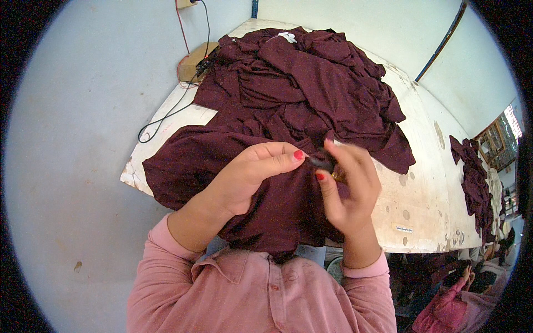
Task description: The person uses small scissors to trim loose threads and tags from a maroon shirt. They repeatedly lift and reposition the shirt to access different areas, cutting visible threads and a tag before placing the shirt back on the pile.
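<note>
A maroon piece of cloth [266, 205] hangs over the table's near edge and across my lap. Above it, my left hand [255, 169] is closed in a pinch, thumb against finger. What sits in that pinch is too small to make out; it may be a thread or a bit of the cloth. My right hand [352, 180], partly blurred, curls around a small dark tool [322, 161] that looks like thread snips. The tool's tip points toward the left fingertips, almost touching them. A yellowish part shows near the right thumb.
A large heap of maroon cloth [327, 77] covers much of the white, worn table [416, 205]. At the back left are a cardboard-coloured block [197, 62] and a black cable [161, 119] beside the wall. More maroon cloth [474, 186] lies far right; another person in pink [444, 308] sits below it.
</note>
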### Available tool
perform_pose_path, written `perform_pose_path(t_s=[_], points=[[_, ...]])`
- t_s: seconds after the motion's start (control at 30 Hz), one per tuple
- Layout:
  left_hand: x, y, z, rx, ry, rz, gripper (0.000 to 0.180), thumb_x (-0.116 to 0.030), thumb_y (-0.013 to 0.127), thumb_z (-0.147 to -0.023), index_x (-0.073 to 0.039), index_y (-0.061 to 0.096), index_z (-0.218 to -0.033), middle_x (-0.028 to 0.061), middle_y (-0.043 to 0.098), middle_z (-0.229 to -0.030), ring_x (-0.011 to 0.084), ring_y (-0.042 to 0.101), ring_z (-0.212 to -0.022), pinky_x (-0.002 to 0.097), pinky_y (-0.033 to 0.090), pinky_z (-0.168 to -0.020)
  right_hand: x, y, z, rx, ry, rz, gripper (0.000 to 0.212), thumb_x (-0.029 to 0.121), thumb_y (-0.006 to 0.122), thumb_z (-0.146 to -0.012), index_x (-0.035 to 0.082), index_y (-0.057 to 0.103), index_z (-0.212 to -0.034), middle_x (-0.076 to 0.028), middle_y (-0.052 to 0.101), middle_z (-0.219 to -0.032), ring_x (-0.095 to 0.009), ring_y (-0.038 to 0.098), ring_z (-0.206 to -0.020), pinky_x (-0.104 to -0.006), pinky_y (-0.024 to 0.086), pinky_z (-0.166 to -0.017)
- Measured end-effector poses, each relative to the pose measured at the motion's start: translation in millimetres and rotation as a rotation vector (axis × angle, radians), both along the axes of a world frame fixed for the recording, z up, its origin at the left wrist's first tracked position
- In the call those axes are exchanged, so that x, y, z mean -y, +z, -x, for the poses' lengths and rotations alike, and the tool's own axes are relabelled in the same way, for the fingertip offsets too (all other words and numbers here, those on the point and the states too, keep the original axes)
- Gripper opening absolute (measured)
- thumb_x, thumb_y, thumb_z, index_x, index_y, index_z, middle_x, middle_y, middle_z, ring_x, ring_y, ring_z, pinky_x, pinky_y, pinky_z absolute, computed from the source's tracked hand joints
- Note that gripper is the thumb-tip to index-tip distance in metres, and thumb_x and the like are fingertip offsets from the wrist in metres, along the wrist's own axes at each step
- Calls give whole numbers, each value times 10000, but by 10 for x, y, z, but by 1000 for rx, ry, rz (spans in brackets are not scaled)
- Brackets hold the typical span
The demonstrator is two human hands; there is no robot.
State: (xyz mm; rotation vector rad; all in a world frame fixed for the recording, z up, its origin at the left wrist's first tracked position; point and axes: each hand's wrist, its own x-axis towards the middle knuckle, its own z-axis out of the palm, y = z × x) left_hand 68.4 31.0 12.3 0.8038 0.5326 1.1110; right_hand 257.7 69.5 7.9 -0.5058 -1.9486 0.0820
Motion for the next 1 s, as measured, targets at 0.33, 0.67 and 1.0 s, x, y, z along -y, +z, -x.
perform_pose_path(t_s=[0.33, 0.67, 1.0], points=[[-27, 22, 124, -305, 149, -322, 107, -151, 650, -865, -64, 605, -907, 33, 615, -981, 84, 549, -873, 229, 415, -818, -71, -15, -44, -318, 270, 731, 303, -31, 684, -755, 28, 565, -1028, -21, 578, -853, -83, 533, -723, -203, 406, -639], [-27, 15, 78, -296, 183, -262, 354, -48, 627, -868, -3, 549, -1211, 54, 652, -1033, 106, 605, -950, 232, 471, -854, 46, 2, 124, -22, -98, -173, 261, 109, 784, -670, 73, 695, -913, -56, 615, -764, -183, 584, -573, -289, 434, -474], [-21, 0, 88, -644, 354, -559, 357, -52, 593, -901, 37, 531, -1240, 97, 686, -976, 99, 618, -900, 234, 481, -811, 56, 84, 78, 81, -65, 57, 214, -8, 657, -674, 56, 644, -878, -79, 586, -802, -204, 585, -636, -292, 430, -523]])
